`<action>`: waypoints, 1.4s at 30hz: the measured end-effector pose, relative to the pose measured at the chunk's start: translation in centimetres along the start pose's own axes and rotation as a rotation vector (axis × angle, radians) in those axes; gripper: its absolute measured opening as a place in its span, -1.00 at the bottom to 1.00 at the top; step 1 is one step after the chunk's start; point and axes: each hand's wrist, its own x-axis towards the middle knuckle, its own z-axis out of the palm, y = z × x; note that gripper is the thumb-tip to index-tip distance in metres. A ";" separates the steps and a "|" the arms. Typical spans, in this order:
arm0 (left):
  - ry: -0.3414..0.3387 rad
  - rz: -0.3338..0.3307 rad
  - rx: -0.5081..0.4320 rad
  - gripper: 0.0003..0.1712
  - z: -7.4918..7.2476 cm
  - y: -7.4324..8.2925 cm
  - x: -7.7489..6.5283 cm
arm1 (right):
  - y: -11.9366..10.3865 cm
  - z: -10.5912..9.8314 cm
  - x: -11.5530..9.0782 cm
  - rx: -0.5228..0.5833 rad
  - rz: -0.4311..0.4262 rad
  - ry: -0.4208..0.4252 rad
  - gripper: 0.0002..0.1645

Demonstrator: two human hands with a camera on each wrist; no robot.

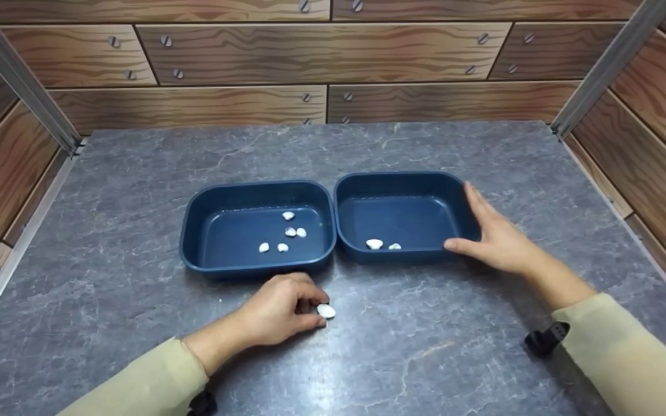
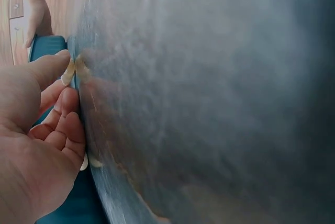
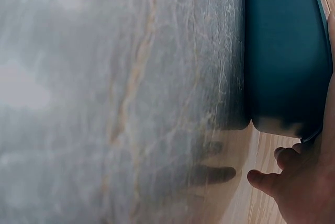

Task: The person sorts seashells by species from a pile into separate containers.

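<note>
My left hand [image 1: 281, 309] is low over the table in front of the left bin, fingers curled. Its thumb and forefinger pinch a small white seashell [image 1: 326, 311], whose pale edge also shows between the fingertips in the left wrist view. Another pale shell [image 2: 84, 162] peeks out beyond the curled fingers there. My right hand [image 1: 498, 237] rests against the right end of the right blue bin [image 1: 402, 254], fingers straight along the outer wall and thumb at the front rim. Inside that bin, two white shells [image 1: 374, 244] lie near the front wall.
The left blue bin [image 1: 258, 270] stands side by side with the right one and holds several white shells [image 1: 288, 215]. Grey marbled table [image 1: 425, 358] spreads around both. Wood-patterned panels [image 1: 321, 52] and metal posts [image 1: 610, 63] border it.
</note>
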 end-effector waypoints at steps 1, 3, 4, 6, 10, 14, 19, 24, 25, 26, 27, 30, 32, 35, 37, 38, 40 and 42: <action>-0.002 0.001 0.006 -0.79 0.0 0.0 0.0 | 0.0 0.0 0.0 0.001 0.001 -0.002 0.48; -0.006 0.000 0.016 -0.80 0.0 0.0 0.1 | 0.0 0.0 0.0 0.000 0.003 -0.004 0.48; -0.007 0.001 0.019 -0.81 0.0 0.0 0.1 | 0.0 0.0 0.0 0.000 0.004 -0.005 0.48; -0.009 -0.002 0.022 -0.82 0.0 0.0 0.1 | 0.0 0.0 0.0 0.003 0.004 -0.009 0.48; -0.007 -0.001 0.022 -0.84 0.0 0.0 0.1 | 0.1 0.0 -0.1 0.009 0.001 -0.007 0.46; -0.010 -0.002 0.024 -0.85 0.0 -0.1 0.1 | 0.1 0.0 -0.1 0.011 -0.007 0.001 0.45; -0.012 -0.002 0.036 -0.85 0.0 0.0 0.1 | 0.0 -0.1 -0.1 0.008 -0.010 0.005 0.45; -0.023 -0.002 0.052 -0.84 -0.1 0.3 0.1 | 0.1 0.0 0.0 0.010 -0.006 -0.001 0.47; -0.027 0.001 0.059 -0.84 -0.1 0.4 0.1 | 0.1 0.0 0.0 0.011 -0.003 -0.002 0.47; -0.032 0.005 0.066 -0.84 -0.1 0.4 0.0 | 0.1 0.0 0.0 0.013 -0.002 -0.003 0.48; -0.038 0.009 0.070 -0.83 -0.1 0.6 0.0 | 0.1 0.0 0.0 0.014 0.000 -0.003 0.48; -0.061 0.026 0.075 -0.82 -0.2 1.0 0.0 | 0.0 0.1 0.0 0.019 0.000 -0.007 0.48; -0.075 0.037 0.069 -0.82 -0.3 1.4 0.0 | 0.0 0.1 0.0 0.018 0.000 -0.007 0.48; -0.089 0.052 0.058 -0.83 -0.7 2.1 0.3 | 0.0 0.1 0.0 0.011 0.000 -0.005 0.47; -0.091 0.062 0.043 -0.83 -1.1 2.7 0.6 | 0.0 0.1 0.0 0.005 0.000 -0.003 0.47; -0.090 0.069 0.037 -0.83 -1.3 3.0 0.9 | 0.0 0.1 0.1 0.004 0.000 -0.004 0.47; -0.082 0.086 0.023 -0.84 -1.8 3.7 1.3 | 0.0 0.1 0.1 0.003 0.001 -0.005 0.47; -0.068 0.105 0.011 -0.83 -2.4 4.3 1.9 | 0.0 0.0 0.0 0.003 0.004 -0.006 0.47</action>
